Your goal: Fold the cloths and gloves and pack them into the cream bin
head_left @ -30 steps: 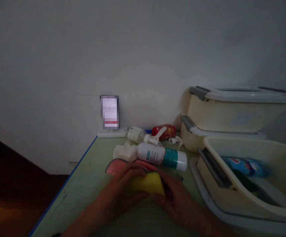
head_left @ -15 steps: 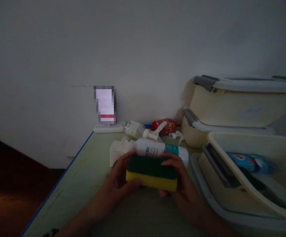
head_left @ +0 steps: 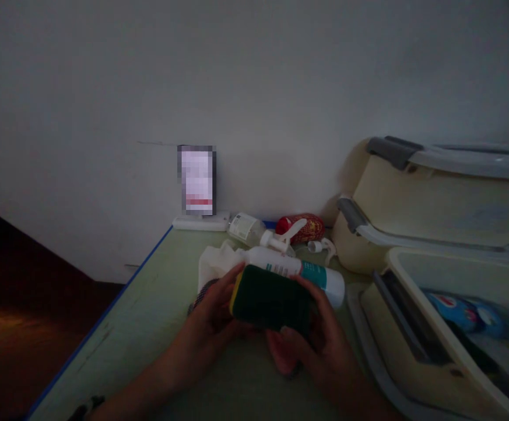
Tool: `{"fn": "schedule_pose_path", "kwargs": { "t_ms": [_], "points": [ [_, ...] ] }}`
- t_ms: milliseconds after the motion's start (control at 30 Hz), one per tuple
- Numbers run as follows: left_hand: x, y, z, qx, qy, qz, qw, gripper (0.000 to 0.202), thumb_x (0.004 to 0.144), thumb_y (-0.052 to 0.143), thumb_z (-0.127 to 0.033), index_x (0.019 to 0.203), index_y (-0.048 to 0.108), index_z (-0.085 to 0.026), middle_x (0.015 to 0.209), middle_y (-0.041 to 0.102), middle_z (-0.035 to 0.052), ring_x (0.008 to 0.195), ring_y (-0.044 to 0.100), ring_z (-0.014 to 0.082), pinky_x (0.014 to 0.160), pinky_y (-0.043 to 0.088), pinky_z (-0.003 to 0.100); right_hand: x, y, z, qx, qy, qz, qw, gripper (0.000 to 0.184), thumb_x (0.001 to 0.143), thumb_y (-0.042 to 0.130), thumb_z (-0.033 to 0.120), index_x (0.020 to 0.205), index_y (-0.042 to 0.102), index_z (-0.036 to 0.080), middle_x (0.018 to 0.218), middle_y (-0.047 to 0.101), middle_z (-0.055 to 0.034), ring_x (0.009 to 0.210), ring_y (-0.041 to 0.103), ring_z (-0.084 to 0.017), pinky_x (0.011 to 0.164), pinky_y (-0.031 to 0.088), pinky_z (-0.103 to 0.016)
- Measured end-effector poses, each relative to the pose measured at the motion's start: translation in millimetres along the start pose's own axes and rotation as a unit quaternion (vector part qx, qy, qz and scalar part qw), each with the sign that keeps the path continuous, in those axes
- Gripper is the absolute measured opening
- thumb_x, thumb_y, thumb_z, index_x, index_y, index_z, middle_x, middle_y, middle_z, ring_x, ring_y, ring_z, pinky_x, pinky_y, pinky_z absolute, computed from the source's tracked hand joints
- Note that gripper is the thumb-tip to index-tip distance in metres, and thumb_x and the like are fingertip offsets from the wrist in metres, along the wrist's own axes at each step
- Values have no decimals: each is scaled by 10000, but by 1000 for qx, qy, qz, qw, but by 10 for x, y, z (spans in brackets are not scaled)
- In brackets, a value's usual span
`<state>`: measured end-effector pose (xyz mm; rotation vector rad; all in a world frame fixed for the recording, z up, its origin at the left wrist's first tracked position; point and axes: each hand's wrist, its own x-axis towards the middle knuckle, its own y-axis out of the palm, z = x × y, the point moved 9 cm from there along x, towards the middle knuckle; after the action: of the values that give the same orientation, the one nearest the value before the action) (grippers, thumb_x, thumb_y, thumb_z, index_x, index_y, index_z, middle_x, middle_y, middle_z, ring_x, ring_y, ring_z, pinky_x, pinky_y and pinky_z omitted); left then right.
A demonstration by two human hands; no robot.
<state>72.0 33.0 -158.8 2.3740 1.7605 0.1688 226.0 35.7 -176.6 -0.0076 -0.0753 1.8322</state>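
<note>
A sponge (head_left: 272, 299) with a dark green scouring face and a yellow side is held above the table between both hands. My left hand (head_left: 213, 318) is closed around its left end, fingers at the top corner. My right hand (head_left: 324, 333) grips the right end, with the thumb on the green face. Beneath the sponge, partly hidden, is a pink item (head_left: 284, 354) whose kind I cannot make out. Behind the sponge lie a white bottle (head_left: 334, 287) with a teal band and a crumpled white cloth (head_left: 215, 261).
A clear pump bottle (head_left: 246, 229), a red patterned item (head_left: 309, 227) and a white spray nozzle (head_left: 320, 245) lie near the wall. A phone (head_left: 198, 180) stands on a white base. Lidded bins (head_left: 451, 193) and an open bin (head_left: 401, 255) with a blue packet (head_left: 467, 313) are at right.
The sponge has been tilted so its green face turns toward me and the yellow side is mostly hidden. My right thumb has moved onto the green face. The view has shifted slightly left.
</note>
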Motion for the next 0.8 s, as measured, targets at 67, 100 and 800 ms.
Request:
{"fn": "schedule_pose_path", "kwargs": {
  "t_ms": [67, 100, 800],
  "points": [
    [-9, 8, 7, 14, -5, 9, 1000, 702, 820, 616, -133, 1381, 258, -356, 1256, 545, 72, 858, 660, 161, 761, 553, 313, -7, -24, -41, -15, 5, -13, 1000, 650, 804, 628, 337, 1341, 263, 303, 1339, 454, -97, 1144, 539, -243, 933, 471, -382],
    [-15, 13, 2, 25, -3, 16, 1000, 721, 818, 623, -136, 1384, 238, -363, 1263, 535, 74, 856, 658, 158, 763, 554, 319, -8, -33, -49, -17, 3, -21, 1000, 656, 797, 634, 341, 1339, 268, 299, 1330, 461, -101, 1138, 542, -250, 926, 477, -389],
    [295, 8, -345, 299, 176, -134, 928, 577, 856, 497, -367, 1368, 283, -207, 1334, 481, 108, 1170, 505, 257, 998, 376, 416, 134, -124, 284, -140, -178, -70, 971, 548, 860, 536, 353, 1349, 300, 282, 1399, 362, -88, 1286, 377, -237, 1041, 356, -438]
  ]
}}
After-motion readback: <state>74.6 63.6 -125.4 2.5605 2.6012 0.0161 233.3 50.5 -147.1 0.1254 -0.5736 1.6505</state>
